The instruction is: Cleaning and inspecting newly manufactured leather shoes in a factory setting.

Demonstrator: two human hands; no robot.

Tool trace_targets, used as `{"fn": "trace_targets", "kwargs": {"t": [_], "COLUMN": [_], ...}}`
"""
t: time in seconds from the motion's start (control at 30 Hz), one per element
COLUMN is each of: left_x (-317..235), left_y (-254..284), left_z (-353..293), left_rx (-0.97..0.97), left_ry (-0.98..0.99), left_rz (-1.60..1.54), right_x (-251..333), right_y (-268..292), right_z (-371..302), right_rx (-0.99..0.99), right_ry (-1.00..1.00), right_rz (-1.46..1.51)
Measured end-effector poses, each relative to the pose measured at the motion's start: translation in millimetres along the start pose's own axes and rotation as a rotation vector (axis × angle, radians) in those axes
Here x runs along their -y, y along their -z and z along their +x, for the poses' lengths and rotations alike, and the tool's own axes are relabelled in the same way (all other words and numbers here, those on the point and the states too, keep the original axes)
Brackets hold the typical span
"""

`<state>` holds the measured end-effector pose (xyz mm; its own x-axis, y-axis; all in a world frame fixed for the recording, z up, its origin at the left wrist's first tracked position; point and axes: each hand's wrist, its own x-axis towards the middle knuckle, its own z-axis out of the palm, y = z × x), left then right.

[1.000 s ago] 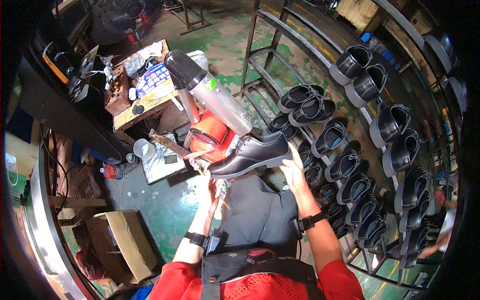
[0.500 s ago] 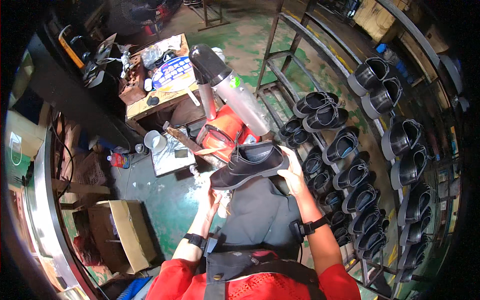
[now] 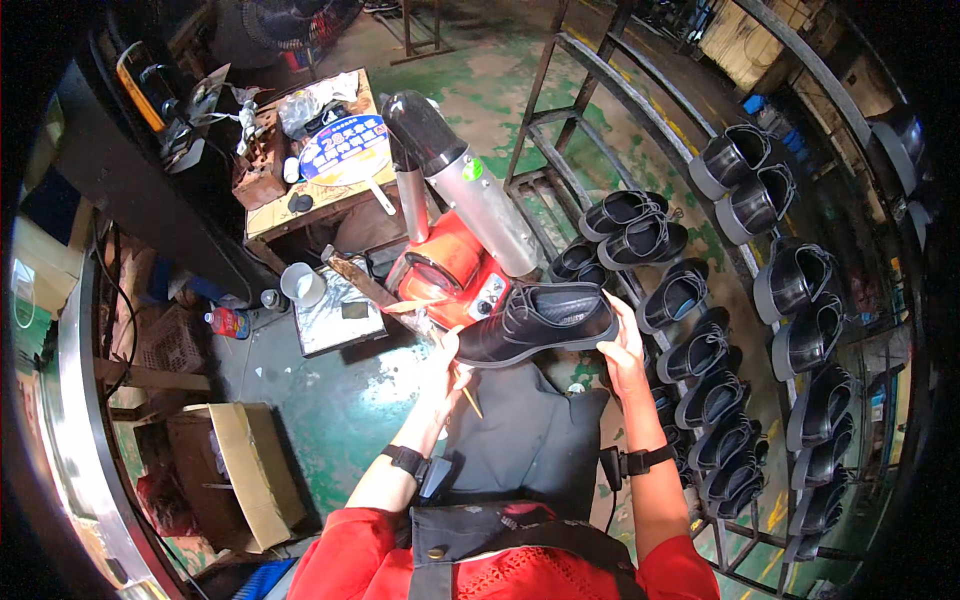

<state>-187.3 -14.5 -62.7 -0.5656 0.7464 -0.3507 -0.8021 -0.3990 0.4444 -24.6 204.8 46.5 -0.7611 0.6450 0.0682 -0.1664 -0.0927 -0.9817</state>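
Observation:
A black lace-up shoe (image 3: 540,325) with a dark grey sole is held up above my lap, its toe to the left and its opening tilted toward me. My left hand (image 3: 441,372) grips the toe end. A thin yellowish stick (image 3: 473,403) pokes out below that hand; its other end is hidden. Around the heel, my right hand (image 3: 625,350) is closed, thumb along the sole edge. Just beyond the shoe stands a red machine (image 3: 445,258) with a silver, black-capped tube (image 3: 480,200) rising from it.
At right, a metal rack (image 3: 640,95) carries rows of black shoes (image 3: 715,395). A wooden table (image 3: 275,222) with a blue-and-white fan (image 3: 345,150) stands far left. Nearer are a white cup (image 3: 303,285), a paint-stained box (image 3: 340,318), a red-labelled bottle (image 3: 228,322) and a cardboard box (image 3: 262,475).
Both hands have shifted the shoe to the right. It has turned so that its opening and insole now show more. The thin stick under my left hand has come into sight.

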Motion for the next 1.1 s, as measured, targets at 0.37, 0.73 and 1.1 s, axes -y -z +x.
{"fn": "trace_targets", "kwargs": {"t": [0.37, 0.73, 1.1], "left_x": [-18, -32, -33], "left_y": [-39, -62, -14], "left_z": [2, 9, -7], "left_rx": [-0.033, 0.007, 0.084], "left_ry": [-0.053, -0.120, -0.106], "left_rz": [0.264, 0.410, 0.259], "right_x": [-28, -22, -31], "right_y": [34, 27, 11], "right_z": [16, 44, 38], "right_rx": [-0.208, -0.207, -0.115], "right_ry": [-0.391, -0.187, -0.030], "right_rz": [-0.127, 0.065, -0.067]}}
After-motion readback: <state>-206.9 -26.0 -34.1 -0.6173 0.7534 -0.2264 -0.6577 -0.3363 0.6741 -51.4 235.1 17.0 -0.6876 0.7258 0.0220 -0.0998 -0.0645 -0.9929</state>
